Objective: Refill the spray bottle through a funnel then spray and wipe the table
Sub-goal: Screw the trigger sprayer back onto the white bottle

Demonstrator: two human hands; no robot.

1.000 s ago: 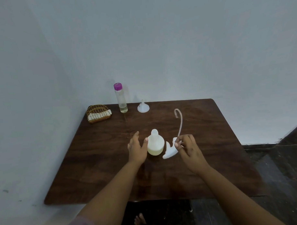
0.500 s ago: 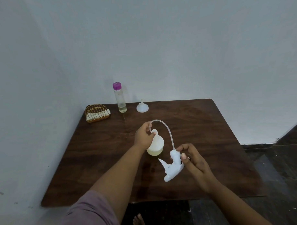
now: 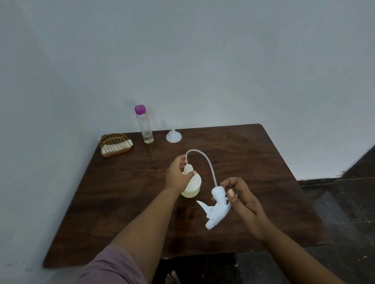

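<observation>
I see my left hand (image 3: 177, 174) gripping the spray bottle (image 3: 192, 185) mid-table (image 3: 125, 207), right hand (image 3: 241, 195) pinching the removed sprayer head (image 3: 216, 206); bare wood reaches every edge.

Dark brown table (image 3: 121, 208), white sprayer head (image 3: 216, 211) and funnel (image 3: 173, 137) — purple-capped clear bottle (image 3: 144, 126).

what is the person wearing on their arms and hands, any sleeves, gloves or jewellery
The left arm has a mauve, purplish sleeve covering the upper arm to about the elbow; the forearm below it is bare. The right arm shows no sleeve in view. The left hand and the right hand are bare: no gloves, and no rings, watch or bracelets that show.
</observation>
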